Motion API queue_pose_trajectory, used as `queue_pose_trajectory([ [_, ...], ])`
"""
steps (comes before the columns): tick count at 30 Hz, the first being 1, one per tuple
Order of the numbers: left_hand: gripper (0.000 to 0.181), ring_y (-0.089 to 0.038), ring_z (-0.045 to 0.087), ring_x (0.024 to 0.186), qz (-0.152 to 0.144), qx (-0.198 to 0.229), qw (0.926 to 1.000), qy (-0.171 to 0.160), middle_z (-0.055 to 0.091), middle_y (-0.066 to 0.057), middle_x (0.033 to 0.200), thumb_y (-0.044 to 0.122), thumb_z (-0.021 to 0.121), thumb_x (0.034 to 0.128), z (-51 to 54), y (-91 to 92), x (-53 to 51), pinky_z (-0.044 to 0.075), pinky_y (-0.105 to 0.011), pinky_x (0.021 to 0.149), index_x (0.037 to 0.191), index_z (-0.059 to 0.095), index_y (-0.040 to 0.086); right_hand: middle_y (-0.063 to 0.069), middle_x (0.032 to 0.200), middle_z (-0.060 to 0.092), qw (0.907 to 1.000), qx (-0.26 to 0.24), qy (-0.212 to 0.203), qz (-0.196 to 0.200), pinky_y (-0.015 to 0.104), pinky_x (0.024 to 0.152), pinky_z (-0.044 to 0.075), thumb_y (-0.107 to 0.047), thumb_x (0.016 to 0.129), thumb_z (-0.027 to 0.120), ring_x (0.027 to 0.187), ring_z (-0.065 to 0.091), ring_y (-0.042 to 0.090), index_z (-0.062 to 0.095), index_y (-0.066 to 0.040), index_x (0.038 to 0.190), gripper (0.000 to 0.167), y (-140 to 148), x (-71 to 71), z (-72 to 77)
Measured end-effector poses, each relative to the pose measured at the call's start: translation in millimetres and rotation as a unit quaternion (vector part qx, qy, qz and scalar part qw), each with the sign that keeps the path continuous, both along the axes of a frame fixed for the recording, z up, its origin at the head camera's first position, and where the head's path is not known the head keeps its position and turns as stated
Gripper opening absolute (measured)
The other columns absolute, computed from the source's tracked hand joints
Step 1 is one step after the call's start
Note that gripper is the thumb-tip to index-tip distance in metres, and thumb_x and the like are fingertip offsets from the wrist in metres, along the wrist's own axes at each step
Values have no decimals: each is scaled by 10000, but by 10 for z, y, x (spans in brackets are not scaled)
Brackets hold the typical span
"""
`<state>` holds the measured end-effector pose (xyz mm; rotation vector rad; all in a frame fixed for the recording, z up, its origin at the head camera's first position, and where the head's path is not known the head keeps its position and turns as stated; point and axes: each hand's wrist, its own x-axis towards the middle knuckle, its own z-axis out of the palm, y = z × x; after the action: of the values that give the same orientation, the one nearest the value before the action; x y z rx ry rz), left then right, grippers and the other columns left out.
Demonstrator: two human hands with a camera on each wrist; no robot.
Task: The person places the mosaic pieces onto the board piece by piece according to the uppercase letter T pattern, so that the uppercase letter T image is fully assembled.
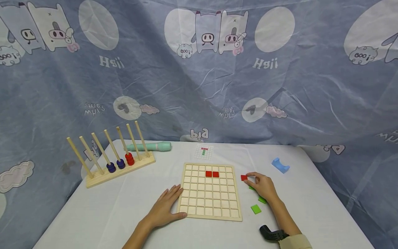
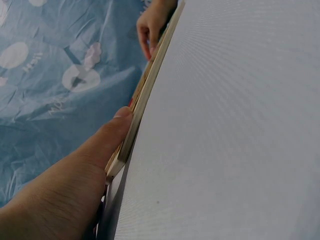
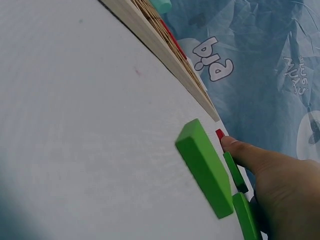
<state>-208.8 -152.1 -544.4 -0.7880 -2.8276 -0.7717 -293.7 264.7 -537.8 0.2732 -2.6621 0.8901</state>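
Note:
A wooden grid board (image 1: pixel 201 202) lies flat on the table, with two red square tiles (image 1: pixel 212 174) side by side in a cell row toward its far end. My left hand (image 1: pixel 164 207) rests at the board's near left corner, fingers straight, its thumb (image 2: pixel 112 130) along the near edge. Right of the board, my right hand (image 1: pixel 262 186) pinches a loose red tile (image 1: pixel 244 177) between thumb and forefinger, low at the tabletop. Green tiles lie below and beside that hand: one in plain sight (image 1: pixel 256 209), two partly covered by the hand and forearm.
A small pattern card (image 1: pixel 204 151) lies behind the board. At the back left stand a wooden peg rack (image 1: pixel 121 172) with blue and red rings and a mint-green tube (image 1: pixel 161 146). A blue curved block (image 1: pixel 280 166) sits at the far right. Patterned cloth hangs behind the table.

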Motion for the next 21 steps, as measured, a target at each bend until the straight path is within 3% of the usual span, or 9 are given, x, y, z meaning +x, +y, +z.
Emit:
queue_pose_trajectory([
  [11,942,-210,196,1377,31,-19,10000,-14,269,-42,1495,704,544,748,-20,-2,-4,128,-429,1115,1443,321,108,-62,481,334,10000,-23,-56,-9,231,381,241,-356,755,752,426,297,92,700,-109,1007,357,1,5,-2],
  [21,947,-224,201,1375,16,-4,10000,5,268,-53,1495,705,537,752,-12,1,2,134,-439,1113,1441,322,92,-64,470,311,9994,-281,197,98,222,361,222,-373,760,745,417,233,53,706,-176,986,302,-120,83,97],
])
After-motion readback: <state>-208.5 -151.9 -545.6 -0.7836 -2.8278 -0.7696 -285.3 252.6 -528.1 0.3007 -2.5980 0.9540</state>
